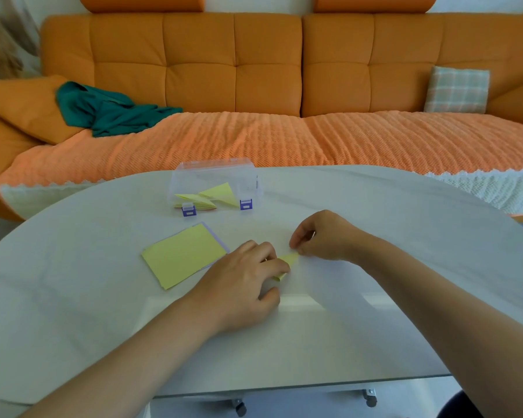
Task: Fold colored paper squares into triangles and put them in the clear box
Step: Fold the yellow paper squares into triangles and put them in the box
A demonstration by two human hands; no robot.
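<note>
Yellow paper piece [288,258], small and folded to a point, lies on white table [375,221] btwn both hands. Left hand [242,285] presses it flat w/ loosely curled fingers; right hand [320,236] pinches its tip. Stack of yellow paper squares [183,255] just left; clear plastic box [215,188] w/ yellow triangles behind.
</note>
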